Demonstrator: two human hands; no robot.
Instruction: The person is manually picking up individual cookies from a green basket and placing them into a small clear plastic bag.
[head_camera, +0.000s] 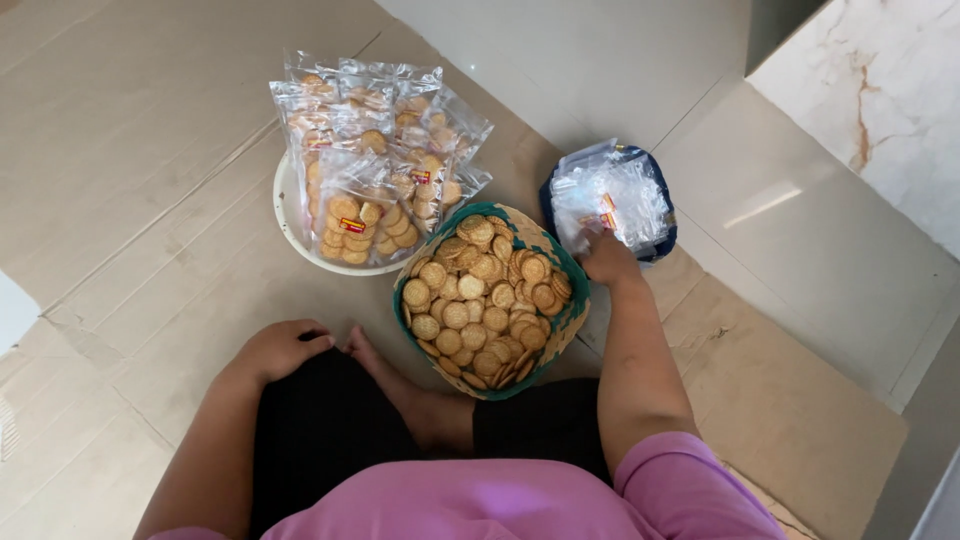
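While the left hand (283, 348) rests relaxed and empty on the person's black-clad knee, the right hand (607, 258) reaches into a dark blue basket of empty clear plastic bags (612, 200), fingers on the bags; whether they grip one cannot be told. Between the hands sits a round woven basket with a green rim (556, 334), full of small round golden biscuits (485, 295). Beyond it, a white round tray (287, 220) carries filled biscuit packets (375, 150).

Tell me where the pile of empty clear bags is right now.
In the head view, the empty clear bags sit in a blue container at upper right, beside the woven basket of biscuits. The right hand reaches into them.
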